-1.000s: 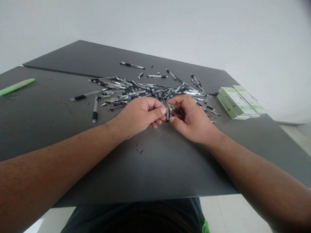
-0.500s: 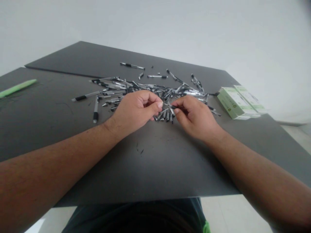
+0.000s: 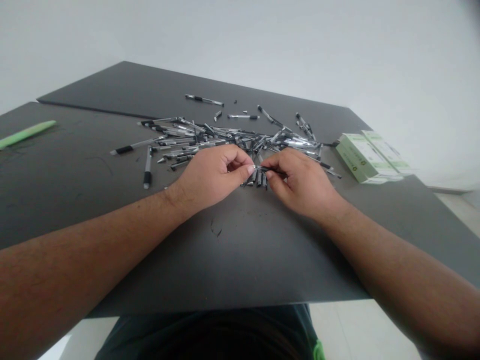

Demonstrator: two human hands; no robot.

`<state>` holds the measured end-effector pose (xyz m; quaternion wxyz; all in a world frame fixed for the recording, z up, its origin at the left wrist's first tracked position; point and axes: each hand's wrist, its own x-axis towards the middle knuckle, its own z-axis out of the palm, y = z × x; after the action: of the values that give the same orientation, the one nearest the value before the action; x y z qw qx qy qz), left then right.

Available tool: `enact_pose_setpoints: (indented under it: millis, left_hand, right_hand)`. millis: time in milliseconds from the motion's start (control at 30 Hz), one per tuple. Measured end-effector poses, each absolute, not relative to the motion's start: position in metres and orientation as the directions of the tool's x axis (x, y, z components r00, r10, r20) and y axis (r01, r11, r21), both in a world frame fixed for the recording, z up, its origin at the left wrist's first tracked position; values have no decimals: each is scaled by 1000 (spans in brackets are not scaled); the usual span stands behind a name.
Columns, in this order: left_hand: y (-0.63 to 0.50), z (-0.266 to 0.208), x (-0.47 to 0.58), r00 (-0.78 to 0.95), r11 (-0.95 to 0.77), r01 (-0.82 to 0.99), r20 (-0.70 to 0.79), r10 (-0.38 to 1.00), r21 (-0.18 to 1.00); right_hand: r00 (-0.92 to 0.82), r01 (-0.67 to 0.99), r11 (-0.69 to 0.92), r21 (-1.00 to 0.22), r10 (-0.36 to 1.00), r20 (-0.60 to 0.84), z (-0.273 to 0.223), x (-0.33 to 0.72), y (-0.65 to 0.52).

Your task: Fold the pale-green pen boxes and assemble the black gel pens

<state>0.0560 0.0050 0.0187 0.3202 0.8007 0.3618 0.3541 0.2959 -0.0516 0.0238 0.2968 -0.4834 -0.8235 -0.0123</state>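
My left hand (image 3: 221, 172) is closed in a pinch, thumb against forefinger, on a small pale pen part mostly hidden by the fingertips. Facing it, my right hand (image 3: 300, 175) grips a slim pen (image 3: 273, 170) with a dark section, its far end covered by the palm. The two pieces meet in line between the fingertips, where a short silvery bit shows. Just beneath lie several short dark pen caps (image 3: 259, 179). Behind both hands spreads a heap of clear pens with black grips (image 3: 180, 142).
White and green boxes (image 3: 369, 157) stand at the right of the dark table (image 3: 210, 270). A light green stick-like object (image 3: 28, 134) lies far left. Loose pens, such as one near the back (image 3: 204, 100) and one at left (image 3: 148, 167), surround the heap.
My hands have come closer together. The gap between the left fingertips and the pen's thin point has closed, and the pen now lies more level.
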Motion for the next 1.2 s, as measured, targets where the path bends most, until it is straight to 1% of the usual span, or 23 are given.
enact_pose_setpoints:
  millis: [167,467,533,667,767,833,967,1033,1200]
  left_hand:
    - [3,20,56,509,-576,369,360,782,729]
    - [7,17,56,519,-583,366,361,775,725]
    - [6,16,56,517,-589,361,370,772,723]
    - [3,16,56,528,-597,345,376,762,724]
    - [2,18,56,528,-608,333,392,754,721]
    - [2,18,55,524,-611,332,398,753,719]
    - [4,18,55,523,-616,341,401,752,710]
    - [4,18,55,527,-622,337,406,746,707]
    - [3,18,55,531,-635,346,414,739,690]
  right_hand:
    - [-406,801,560,-210,767,496,25,295,-53]
    - [-393,838,522,-158,779,488,24,296,-54]
    - [-377,846,505,-168,791,481,24,296,-55]
    - [-315,853,470,-227,810,494,24,297,-55]
    - [-318,848,476,-233,808,495,26,298,-54]
    - [-335,852,479,-213,809,483,27,297,-55]
    - [-366,878,460,-130,822,436,27,295,-56]
    - [-372,884,454,-115,830,415,27,294,-56]
    - [-351,856,476,-203,823,447,29,294,-57]
